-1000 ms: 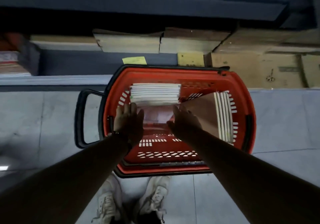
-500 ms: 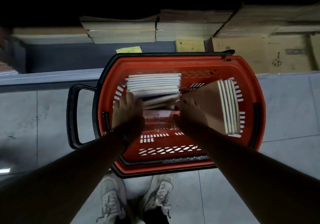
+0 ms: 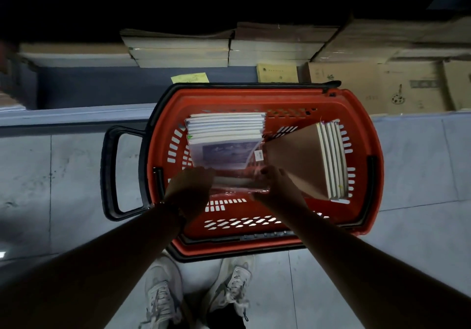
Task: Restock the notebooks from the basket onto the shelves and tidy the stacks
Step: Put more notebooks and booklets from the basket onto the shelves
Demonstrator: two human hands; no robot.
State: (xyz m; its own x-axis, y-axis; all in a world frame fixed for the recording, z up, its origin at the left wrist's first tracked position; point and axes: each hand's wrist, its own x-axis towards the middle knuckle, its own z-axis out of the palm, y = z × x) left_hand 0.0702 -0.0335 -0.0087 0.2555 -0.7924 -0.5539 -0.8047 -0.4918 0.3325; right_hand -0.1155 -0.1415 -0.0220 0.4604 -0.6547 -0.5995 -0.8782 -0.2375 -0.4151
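A red basket (image 3: 362, 114) with black rim stands on the floor before a low shelf. Inside it, a stack of plastic-wrapped notebooks (image 3: 226, 137) is tipped up, white page edges at the far end and a purple cover facing me. My left hand (image 3: 191, 188) grips its near left corner and my right hand (image 3: 275, 186) grips its near right corner. A second bundle of brown-covered notebooks (image 3: 311, 158) leans against the basket's right wall.
The low shelf holds notebook stacks (image 3: 178, 51) and brown cardboard boxes (image 3: 382, 86) at the right. Yellow price tags (image 3: 190, 77) sit on the shelf edge. The basket's black handle (image 3: 109, 173) sticks out left. My shoes (image 3: 198, 295) stand on grey floor tiles.
Both hands closed on the near end of the wrapped stack and tilted it up toward me, so its purple cover now shows. The view came closer to the basket.
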